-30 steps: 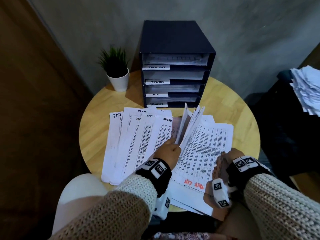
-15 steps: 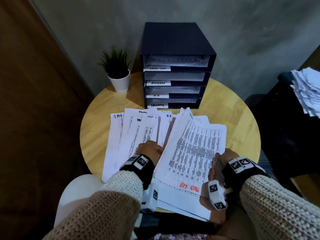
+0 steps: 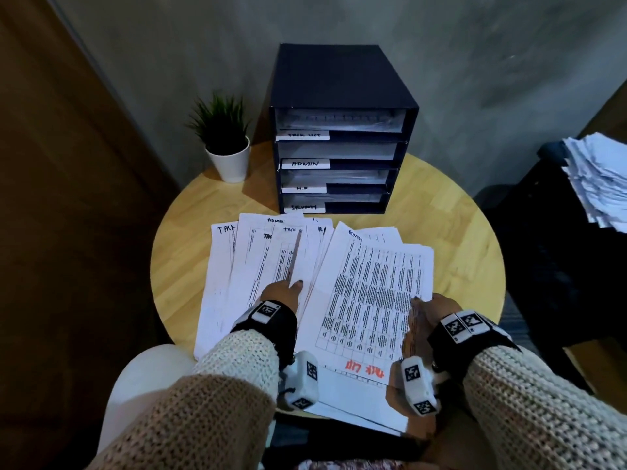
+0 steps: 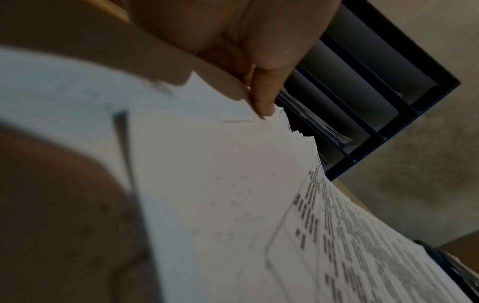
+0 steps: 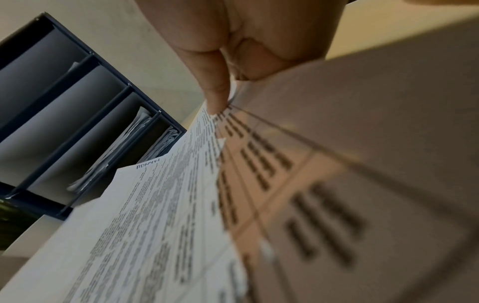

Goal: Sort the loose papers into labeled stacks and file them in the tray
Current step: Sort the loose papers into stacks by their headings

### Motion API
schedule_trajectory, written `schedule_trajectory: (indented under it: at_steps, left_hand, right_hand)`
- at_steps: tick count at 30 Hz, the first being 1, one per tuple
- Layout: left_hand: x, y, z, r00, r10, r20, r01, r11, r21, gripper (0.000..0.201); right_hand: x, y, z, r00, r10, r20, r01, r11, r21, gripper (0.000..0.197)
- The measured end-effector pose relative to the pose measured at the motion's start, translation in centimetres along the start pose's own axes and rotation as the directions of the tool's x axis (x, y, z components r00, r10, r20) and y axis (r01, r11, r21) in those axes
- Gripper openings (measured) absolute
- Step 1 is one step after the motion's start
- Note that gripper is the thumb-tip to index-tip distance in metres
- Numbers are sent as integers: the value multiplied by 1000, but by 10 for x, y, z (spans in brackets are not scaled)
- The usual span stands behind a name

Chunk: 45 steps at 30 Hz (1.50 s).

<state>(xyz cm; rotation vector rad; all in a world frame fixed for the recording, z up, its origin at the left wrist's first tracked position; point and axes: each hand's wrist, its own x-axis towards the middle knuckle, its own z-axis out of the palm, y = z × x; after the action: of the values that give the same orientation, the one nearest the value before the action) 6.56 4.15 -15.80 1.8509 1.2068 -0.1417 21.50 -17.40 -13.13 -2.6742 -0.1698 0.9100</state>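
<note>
Printed sheets lie fanned on the round wooden table. My left hand is on the left fan of papers, and its fingertips pinch the near end of one sheet that stands on edge. My right hand grips the right edge of the right stack, thumb on top; that stack's top sheet is marked ADMIN. The dark file tray stands behind the papers, with slots labelled TASK LIST, ADMIN, H.R and SECURITY. Some slots hold paper.
A small potted plant stands left of the tray. Off the table at the right, a heap of loose papers lies on dark furniture. A wall is close behind the tray. Bare wood shows on both sides of the fanned sheets.
The sheets that my left hand held up have dropped flat onto the right stack. My left hand has shifted left onto the left fan. The right hand has kept its grip.
</note>
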Motion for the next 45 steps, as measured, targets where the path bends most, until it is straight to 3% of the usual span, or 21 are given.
schedule_trajectory:
  at_steps: [4,8,11,15,17,20,22,24,29,31,36,40,45]
  left_hand:
    - [-6,5,-11,999,18,-44,-19,999,-29,48]
    - [-14,13,-37,966,54,-254,-84,991,-108,38]
    - [-25,26,-66,929,152,-337,-188,979,-79,36]
    - [-39,44,-104,824,296,-484,-312,949,48,32]
    - [-48,53,-124,763,323,-560,-375,927,24,28]
    - [-64,67,-151,634,362,-683,-501,866,-6,22]
    - [-73,76,-162,593,350,-725,-546,837,-43,18]
    - [-75,79,-161,630,342,-697,-534,842,-70,18]
    - [-55,58,-122,832,299,-467,-366,929,-58,24]
    - [-52,47,-101,875,281,-394,-324,945,-46,26]
    - [-41,27,-65,950,191,-245,-221,970,-101,28]
    - [-32,13,-48,989,70,-131,-92,981,-172,40]
    - [-22,4,-32,999,27,-45,-32,993,-116,51]
  right_hand:
    - [0,0,1,1000,-12,-17,11,999,-35,45]
    - [0,1,1,1000,22,8,-23,995,97,42]
    - [5,4,5,997,4,82,-30,946,323,39]
    - [14,4,11,999,5,39,-13,974,224,40]
    - [15,3,15,999,-31,-12,32,983,182,41]
    - [14,2,15,996,-70,-62,81,975,208,42]
    - [11,1,15,993,-67,-93,89,961,261,42]
    - [5,-1,14,989,-46,-143,98,919,381,40]
    - [-4,-13,4,981,-136,-140,193,782,593,32]
    - [-12,-17,2,977,-161,-139,213,698,684,31]
    - [-13,-21,3,980,-193,-52,169,660,732,28]
    - [-16,-24,7,981,-188,48,66,556,829,34]
    - [-3,-24,11,1000,-16,-17,24,674,738,37]
